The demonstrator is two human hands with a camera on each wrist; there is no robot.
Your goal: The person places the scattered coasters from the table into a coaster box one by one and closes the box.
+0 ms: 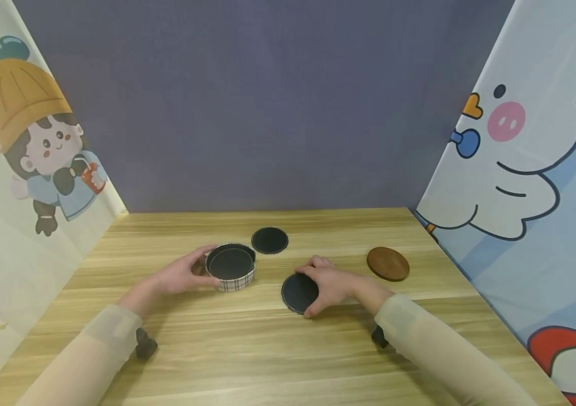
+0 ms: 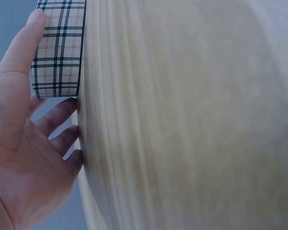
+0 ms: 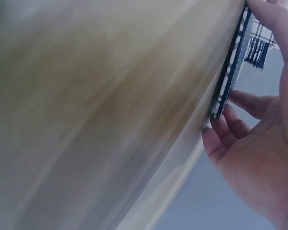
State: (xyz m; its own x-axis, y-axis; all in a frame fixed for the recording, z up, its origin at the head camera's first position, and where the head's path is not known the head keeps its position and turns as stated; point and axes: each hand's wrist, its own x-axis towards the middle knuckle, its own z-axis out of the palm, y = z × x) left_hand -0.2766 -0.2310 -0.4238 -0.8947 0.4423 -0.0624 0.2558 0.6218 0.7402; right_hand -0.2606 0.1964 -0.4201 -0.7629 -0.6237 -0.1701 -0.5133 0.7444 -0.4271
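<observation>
My left hand (image 1: 184, 274) holds a round coaster holder (image 1: 237, 283) at its left side, thumb on the near wall and a finger round the back. The holder has a beige plaid wall and a black round surface inside its rim. In the left wrist view, the thumb lies along the plaid wall (image 2: 62, 52). My right hand (image 1: 337, 286) grips a black round coaster (image 1: 298, 293) by its edge, thumb at the near side and fingers at the far side. The right wrist view shows that coaster's edge (image 3: 229, 67) close over the wooden surface.
Another black round coaster (image 1: 270, 241) lies behind, between the two hands. A brown round wooden disc (image 1: 388, 264) lies at the right. The wood-grain table (image 1: 247, 361) meets a dark backdrop (image 1: 267, 113) and printed cartoon side panels.
</observation>
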